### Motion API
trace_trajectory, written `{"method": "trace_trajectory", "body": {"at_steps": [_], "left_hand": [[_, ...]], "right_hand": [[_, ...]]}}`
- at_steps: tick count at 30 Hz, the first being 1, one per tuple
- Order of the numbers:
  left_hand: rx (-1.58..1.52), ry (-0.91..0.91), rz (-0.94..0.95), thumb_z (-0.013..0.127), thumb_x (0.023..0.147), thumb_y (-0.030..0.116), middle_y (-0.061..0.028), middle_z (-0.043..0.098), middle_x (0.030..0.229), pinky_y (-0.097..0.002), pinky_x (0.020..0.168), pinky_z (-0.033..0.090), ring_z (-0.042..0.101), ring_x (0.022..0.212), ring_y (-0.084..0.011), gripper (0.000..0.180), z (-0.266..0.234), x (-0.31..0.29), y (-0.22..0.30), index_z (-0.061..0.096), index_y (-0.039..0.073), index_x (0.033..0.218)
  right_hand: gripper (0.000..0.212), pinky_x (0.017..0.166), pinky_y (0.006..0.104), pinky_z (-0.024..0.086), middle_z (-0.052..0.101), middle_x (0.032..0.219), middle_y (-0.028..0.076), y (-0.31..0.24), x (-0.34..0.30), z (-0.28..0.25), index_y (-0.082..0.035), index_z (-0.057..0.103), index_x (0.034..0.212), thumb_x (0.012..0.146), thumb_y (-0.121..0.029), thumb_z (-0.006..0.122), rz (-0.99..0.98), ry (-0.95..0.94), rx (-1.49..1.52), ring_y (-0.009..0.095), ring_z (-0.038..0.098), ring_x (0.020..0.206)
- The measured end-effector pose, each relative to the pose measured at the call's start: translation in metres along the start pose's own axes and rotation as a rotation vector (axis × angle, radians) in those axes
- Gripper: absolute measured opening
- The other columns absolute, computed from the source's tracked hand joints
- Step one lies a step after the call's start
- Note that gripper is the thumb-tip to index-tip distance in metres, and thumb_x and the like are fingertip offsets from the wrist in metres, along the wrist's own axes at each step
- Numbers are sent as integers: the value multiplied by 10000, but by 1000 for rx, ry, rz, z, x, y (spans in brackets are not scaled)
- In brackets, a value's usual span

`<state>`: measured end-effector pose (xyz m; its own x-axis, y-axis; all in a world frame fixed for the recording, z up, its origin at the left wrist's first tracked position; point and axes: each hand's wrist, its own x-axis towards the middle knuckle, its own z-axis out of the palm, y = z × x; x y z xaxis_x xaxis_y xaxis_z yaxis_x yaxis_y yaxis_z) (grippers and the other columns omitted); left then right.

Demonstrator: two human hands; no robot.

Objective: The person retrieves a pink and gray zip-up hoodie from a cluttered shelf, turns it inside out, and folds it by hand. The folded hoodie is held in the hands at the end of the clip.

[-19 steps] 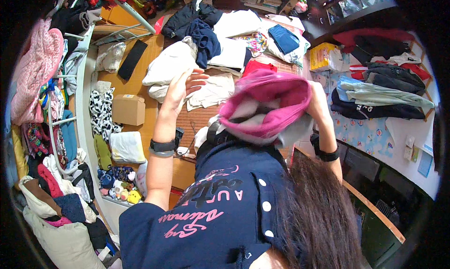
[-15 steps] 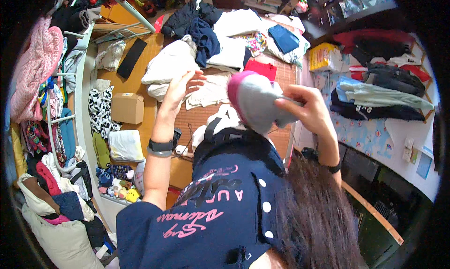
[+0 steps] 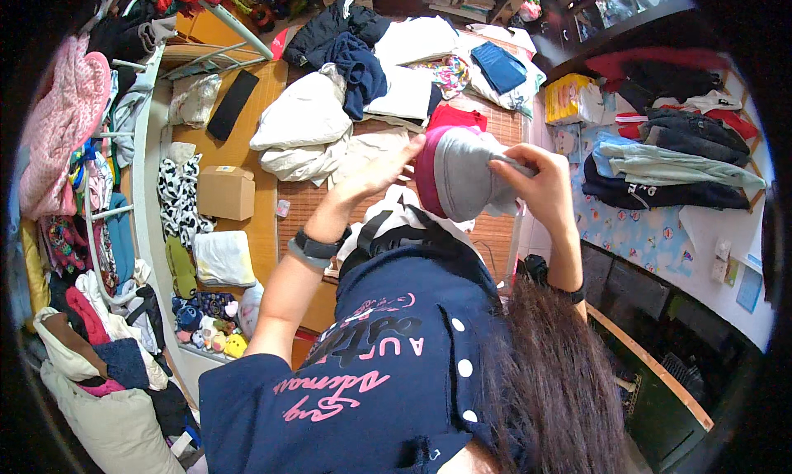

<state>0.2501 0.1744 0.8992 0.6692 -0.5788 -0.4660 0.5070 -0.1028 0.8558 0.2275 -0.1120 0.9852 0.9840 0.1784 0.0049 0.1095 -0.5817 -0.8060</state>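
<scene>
A soft grey garment (image 3: 466, 177) with a wide magenta band along its left side hangs in front of my chest. My right hand (image 3: 535, 179) pinches its upper right edge between thumb and fingers, and the cloth sags in folds below. On the other side, my left hand (image 3: 386, 170) reaches up to the magenta edge with fingers stretched out, its fingertips at the band. Whether they press on the cloth I cannot tell. Just past the garment, a red folded cloth (image 3: 456, 117) lies on the brown slatted mat (image 3: 375, 127), partly hidden by it.
White bedding (image 3: 301, 119) and dark blue clothing (image 3: 359, 74) are heaped beyond my hands. A cardboard box (image 3: 225, 192) stands at the left, near a rack of clothes (image 3: 66, 136). Folded garments (image 3: 668, 165) lie on a blue patterned surface at the right, by a yellow package (image 3: 569, 99).
My left hand has moved right, from free air to the garment's magenta edge. The garment has turned and spread slightly in my right hand's grip.
</scene>
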Motion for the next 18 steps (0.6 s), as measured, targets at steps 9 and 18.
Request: {"method": "trace_trajectory", "body": {"at_steps": [9,18], "left_hand": [[-144,36,113,835,846,466,-129,663,1282,-349,1030,498,635,1150,-200,719,33,9,43,614,-18,1330],[-60,-7,238,817,870,273,-76,697,1187,-330,984,512,644,1099,-159,539,42,0,59,635,16,1307]], "right_hand": [[162,597,235,424,587,702,-11,-27,-10,1,1,660,880,849,-72,801,31,-46,-1,58,518,654],[160,674,218,466,658,808,-3,-18,-13,3,-4,683,975,915,-119,777,140,-32,215,44,583,761]]}}
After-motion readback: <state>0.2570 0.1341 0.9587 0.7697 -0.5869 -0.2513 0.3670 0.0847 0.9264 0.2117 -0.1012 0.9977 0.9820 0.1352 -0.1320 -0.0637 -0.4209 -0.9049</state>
